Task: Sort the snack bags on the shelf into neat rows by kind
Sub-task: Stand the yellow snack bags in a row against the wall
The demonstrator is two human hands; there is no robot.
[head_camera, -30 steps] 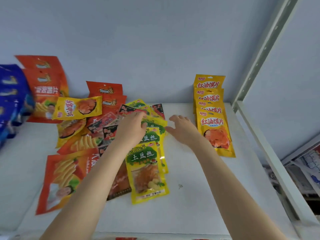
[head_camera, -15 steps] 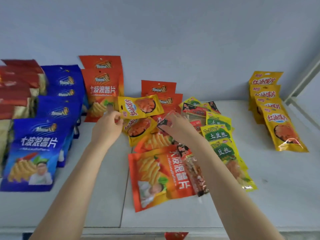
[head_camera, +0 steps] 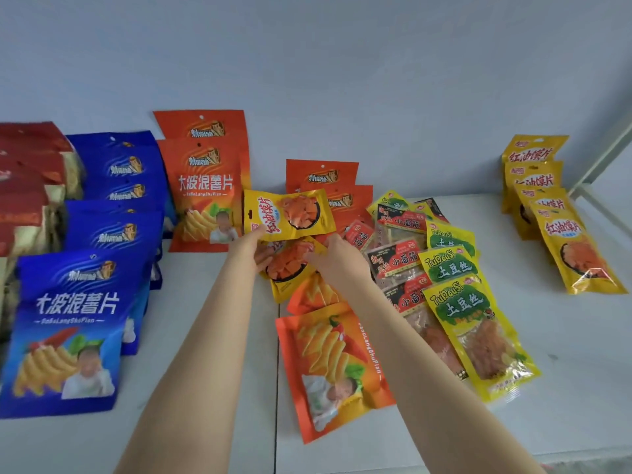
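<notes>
A glossy, rectangular yellow bag (head_camera: pixel 289 213) is pinched by the left grip (head_camera: pixel 249 246). Just below it, a second foil bag (head_camera: pixel 287 271) is touched by the right grip (head_camera: pixel 337 260), whose closure cannot be told.

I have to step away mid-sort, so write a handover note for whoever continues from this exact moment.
Hands: left hand pinches a yellow foil snack bag lying sideways at the back of the mixed pile; right hand rests on the pile, grip unclear.
Done: blue crisp bags and orange crisp bags in rows at left; yellow row at far right.
Left: take the held bag to the yellow row, then sort the pile's loose orange bags, green-and-yellow potato-shred bags and dark red packets.
</notes>
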